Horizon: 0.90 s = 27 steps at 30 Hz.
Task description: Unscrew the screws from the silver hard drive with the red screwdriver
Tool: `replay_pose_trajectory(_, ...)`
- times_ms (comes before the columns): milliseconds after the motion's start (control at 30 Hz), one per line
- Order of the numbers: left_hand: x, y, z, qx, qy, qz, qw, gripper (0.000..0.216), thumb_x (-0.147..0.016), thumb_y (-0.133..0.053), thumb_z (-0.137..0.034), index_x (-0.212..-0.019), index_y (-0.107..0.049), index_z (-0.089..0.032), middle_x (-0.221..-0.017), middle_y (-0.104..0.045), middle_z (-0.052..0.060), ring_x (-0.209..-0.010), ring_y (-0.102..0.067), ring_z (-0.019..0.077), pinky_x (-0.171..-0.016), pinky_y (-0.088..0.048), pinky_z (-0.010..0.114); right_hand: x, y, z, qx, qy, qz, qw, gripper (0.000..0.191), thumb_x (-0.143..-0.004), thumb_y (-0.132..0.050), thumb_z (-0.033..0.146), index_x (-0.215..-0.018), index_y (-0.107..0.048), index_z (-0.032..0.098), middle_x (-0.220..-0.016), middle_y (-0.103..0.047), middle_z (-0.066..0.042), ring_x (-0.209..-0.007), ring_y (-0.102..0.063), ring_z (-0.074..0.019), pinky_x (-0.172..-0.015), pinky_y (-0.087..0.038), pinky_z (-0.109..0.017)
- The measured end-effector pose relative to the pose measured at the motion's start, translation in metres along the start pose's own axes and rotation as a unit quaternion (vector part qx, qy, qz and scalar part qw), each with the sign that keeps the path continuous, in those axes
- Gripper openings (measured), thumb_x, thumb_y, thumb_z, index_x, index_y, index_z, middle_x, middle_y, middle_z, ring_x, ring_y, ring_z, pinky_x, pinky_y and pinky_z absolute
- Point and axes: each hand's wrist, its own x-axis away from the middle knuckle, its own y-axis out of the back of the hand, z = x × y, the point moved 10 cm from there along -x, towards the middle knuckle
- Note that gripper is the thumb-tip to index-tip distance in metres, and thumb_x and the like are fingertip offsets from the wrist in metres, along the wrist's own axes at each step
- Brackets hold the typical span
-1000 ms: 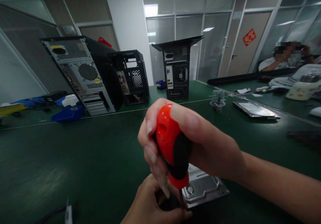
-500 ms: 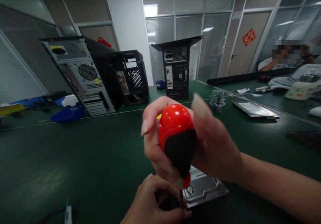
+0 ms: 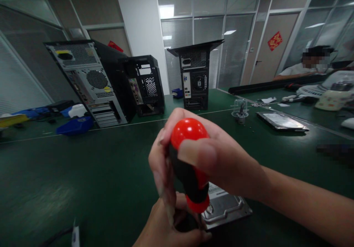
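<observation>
My right hand (image 3: 221, 165) wraps the screwdriver (image 3: 190, 162) upright over the hard drive (image 3: 225, 206) on the tabletop (image 3: 83, 173). Left hand (image 3: 166, 226) pinches its shaft low. Rubber handle looks grippy, rigid; drive seems fragile, so I'd hold its edges.

Open green mat (image 3: 83, 173) leftward (computer cases (image 3: 91, 81) block farther back).

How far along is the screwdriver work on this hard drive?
Done: the hard drive lies flat on the green table. In hand: the right hand grips the red-and-black screwdriver, tip down at the drive's near-left corner, where the left hand steadies it. Left: the screw itself is hidden, so remaining work cannot be judged.
</observation>
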Motion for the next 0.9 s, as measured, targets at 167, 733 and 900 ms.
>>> replay_pose_trajectory(167,0.0,0.005,0.008,-0.024,0.0,-0.026,0.999,0.016,-0.058,-0.079,-0.018,-0.07,-0.068,-0.018,-0.07,-0.065,-0.002,-0.072,-0.06,0.0182,-0.065,-0.046,0.025,0.001,0.006,-0.01,0.002,-0.005,-0.008,1.0,0.038,-0.073,-0.079,0.036,-0.095,-0.05,0.024,-0.062,-0.055,0.007,-0.044,-0.049,-0.0048,-0.045,-0.044,-0.013)
replay_pose_trajectory(733,-0.003,-0.001,0.003,-0.019,-0.026,0.004,0.999,0.012,-0.061,-0.077,-0.017,-0.069,-0.068,-0.018,-0.074,-0.067,-0.001,-0.072,-0.061,0.0175,-0.067,-0.046,0.024,0.003,-0.003,0.0,-0.002,-0.023,0.02,1.0,0.028,-0.088,-0.059,0.045,-0.095,-0.059,0.017,-0.079,-0.057,0.0,-0.066,-0.055,-0.0116,-0.068,-0.049,-0.025)
replay_pose_trajectory(900,-0.002,0.002,0.009,-0.027,-0.016,-0.008,0.999,0.015,-0.06,-0.079,-0.02,-0.071,-0.067,-0.019,-0.077,-0.067,-0.001,-0.072,-0.061,0.0179,-0.068,-0.048,0.026,0.002,-0.005,-0.002,-0.031,-0.014,0.031,0.999,0.035,-0.076,-0.076,0.043,-0.092,-0.052,0.023,-0.081,-0.06,0.002,-0.07,-0.059,-0.0105,-0.071,-0.051,-0.025)
